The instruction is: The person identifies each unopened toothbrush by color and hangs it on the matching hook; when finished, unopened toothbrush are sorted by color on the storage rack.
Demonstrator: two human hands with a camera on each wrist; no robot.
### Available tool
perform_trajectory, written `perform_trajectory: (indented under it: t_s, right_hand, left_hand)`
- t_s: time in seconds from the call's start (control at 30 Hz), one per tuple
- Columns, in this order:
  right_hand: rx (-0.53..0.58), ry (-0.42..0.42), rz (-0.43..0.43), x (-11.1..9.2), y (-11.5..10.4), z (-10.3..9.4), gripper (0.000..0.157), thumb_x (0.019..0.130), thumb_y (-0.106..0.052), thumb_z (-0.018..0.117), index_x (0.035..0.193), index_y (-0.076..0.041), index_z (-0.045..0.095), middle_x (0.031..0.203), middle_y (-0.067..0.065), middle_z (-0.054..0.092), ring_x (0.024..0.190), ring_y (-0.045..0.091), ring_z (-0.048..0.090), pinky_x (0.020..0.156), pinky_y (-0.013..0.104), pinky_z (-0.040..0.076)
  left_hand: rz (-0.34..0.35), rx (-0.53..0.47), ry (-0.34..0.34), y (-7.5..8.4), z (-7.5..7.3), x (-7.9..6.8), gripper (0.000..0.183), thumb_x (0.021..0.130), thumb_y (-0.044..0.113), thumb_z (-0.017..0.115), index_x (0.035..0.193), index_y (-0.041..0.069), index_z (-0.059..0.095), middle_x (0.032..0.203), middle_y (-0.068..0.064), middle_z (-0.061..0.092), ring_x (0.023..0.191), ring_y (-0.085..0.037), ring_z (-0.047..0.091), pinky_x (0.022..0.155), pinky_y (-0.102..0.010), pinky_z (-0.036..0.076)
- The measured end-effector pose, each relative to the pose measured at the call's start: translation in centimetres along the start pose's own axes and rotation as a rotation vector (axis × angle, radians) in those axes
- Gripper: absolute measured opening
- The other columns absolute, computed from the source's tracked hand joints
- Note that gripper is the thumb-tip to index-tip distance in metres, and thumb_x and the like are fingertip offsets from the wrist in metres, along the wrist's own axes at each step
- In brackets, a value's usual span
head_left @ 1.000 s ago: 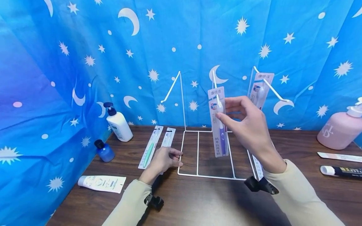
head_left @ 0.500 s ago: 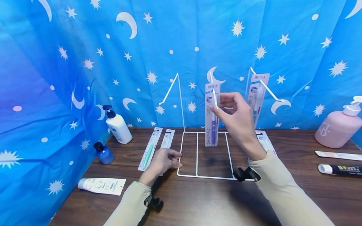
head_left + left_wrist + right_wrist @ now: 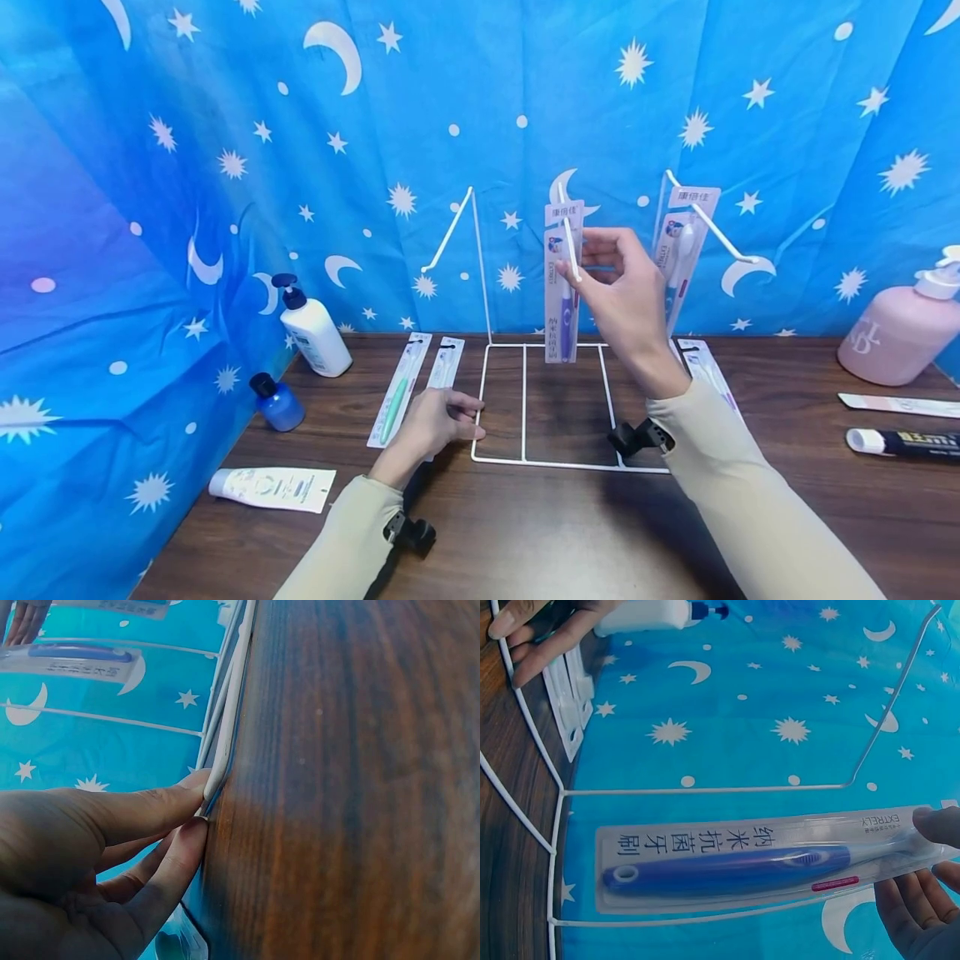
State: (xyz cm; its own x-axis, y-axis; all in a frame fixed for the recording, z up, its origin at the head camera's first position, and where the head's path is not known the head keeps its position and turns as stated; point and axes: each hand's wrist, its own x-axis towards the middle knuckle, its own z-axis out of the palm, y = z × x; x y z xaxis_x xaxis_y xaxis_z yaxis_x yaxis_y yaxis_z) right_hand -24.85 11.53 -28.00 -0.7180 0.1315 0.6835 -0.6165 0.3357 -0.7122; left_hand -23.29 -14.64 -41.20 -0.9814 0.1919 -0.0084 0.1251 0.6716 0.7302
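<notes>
My right hand (image 3: 628, 287) pinches a packaged toothbrush (image 3: 558, 321) with a purple handle by the right edge of its upper half. The pack hangs upright on the rack's middle hook (image 3: 572, 250), whose arm sticks out through the upper part of the card. In the right wrist view the pack (image 3: 727, 870) fills the lower half, thumb on its face. My left hand (image 3: 432, 425) holds the left side bar of the white wire rack (image 3: 524, 400) between thumb and fingers, low at the table. Another packaged toothbrush (image 3: 681, 258) hangs on the right hook.
Left of the rack lie two packaged toothbrushes, one green (image 3: 397, 396). A pump bottle (image 3: 318, 337), blue bottle (image 3: 279, 406) and white tube (image 3: 273, 487) are farther left. Right are another toothbrush pack (image 3: 708, 375), a pink pump bottle (image 3: 896, 337) and a black tube (image 3: 911, 443).
My right hand has moved up and back, and the purple toothbrush pack has slid farther along the middle hook with it. The left hand stays on the rack's side bar.
</notes>
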Motion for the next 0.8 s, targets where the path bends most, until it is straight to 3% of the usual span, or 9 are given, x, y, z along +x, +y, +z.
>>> perform_trajectory:
  t_s: [0.63,0.8]
  right_hand:
    - [-0.094,0.029,0.017,1.1,1.3,0.3,0.044,0.086,-0.023,0.075,0.124,-0.008,0.057,0.112,0.003,0.062,0.1,0.011,0.06,0.087,0.029,0.049]
    - [-0.072,0.034,0.019,1.0,1.5,0.3,0.042,0.086,-0.022,0.075,0.122,-0.007,0.058,0.112,0.002,0.064,0.099,0.01,0.061,0.087,0.03,0.049]
  left_hand:
    - [0.017,-0.01,-0.003,0.1,0.0,0.0,0.034,0.07,0.011,0.087,0.102,0.01,0.076,0.079,0.002,0.065,0.069,-0.011,0.058,0.061,-0.028,0.046]
    - [0.02,-0.006,0.001,0.1,0.1,0.0,0.035,0.07,0.011,0.087,0.103,0.01,0.076,0.079,0.003,0.065,0.07,-0.012,0.058,0.062,-0.029,0.046]
